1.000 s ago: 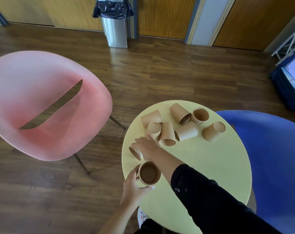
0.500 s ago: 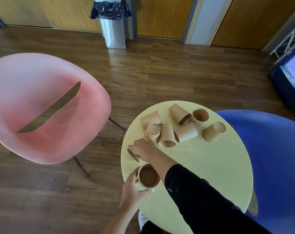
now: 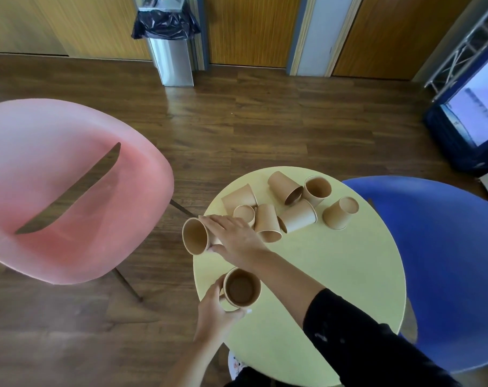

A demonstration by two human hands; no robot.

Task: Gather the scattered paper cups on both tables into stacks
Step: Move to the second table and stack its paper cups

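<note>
Two hands (arms crossed) each grip a cup (image 3: 196,238).

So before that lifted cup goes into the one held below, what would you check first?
1. Right hand grips the lifted cup: ok.
2. Left hand holds the upright cup on the yellow table: ok.
3. Upright cup's mouth is open and unblocked: ok.
4. Lifted cup's base points down for nesting: not ok, it lies sideways, mouth toward the pink chair.
5. Upright cup is single, not already a stack: cannot tell.
6. Loose cups remain to gather: ok.
</note>
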